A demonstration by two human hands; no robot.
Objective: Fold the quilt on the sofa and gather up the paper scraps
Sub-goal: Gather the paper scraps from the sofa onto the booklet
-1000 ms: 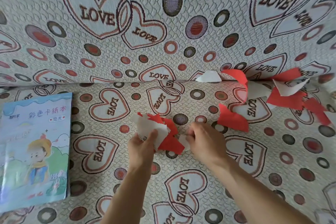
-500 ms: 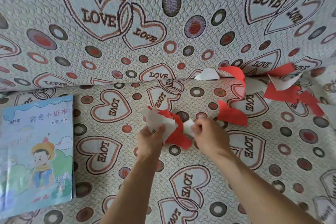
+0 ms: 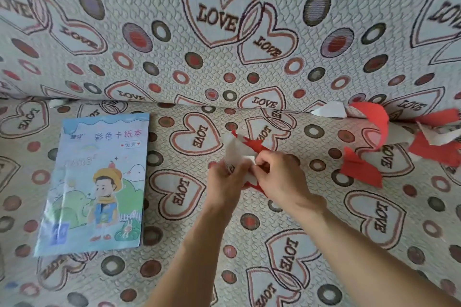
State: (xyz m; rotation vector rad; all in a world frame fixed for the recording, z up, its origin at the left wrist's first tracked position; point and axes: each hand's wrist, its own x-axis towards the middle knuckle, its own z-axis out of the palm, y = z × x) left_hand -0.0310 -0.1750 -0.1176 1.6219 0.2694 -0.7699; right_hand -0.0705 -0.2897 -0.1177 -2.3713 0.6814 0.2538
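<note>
Together, left hand [image 3: 225, 182] and right hand [image 3: 280, 179], grips clamped on one scrap bundle [image 3: 237, 151], one booklet [image 3: 96, 183] aside

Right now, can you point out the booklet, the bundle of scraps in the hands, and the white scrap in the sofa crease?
Booklet [image 3: 97, 182]: head view, middle of its cover.
Bundle [image 3: 234, 151]: head view, white paper above the left hand.
White scrap [image 3: 329, 110]: head view, its centre, at the crease.
</note>
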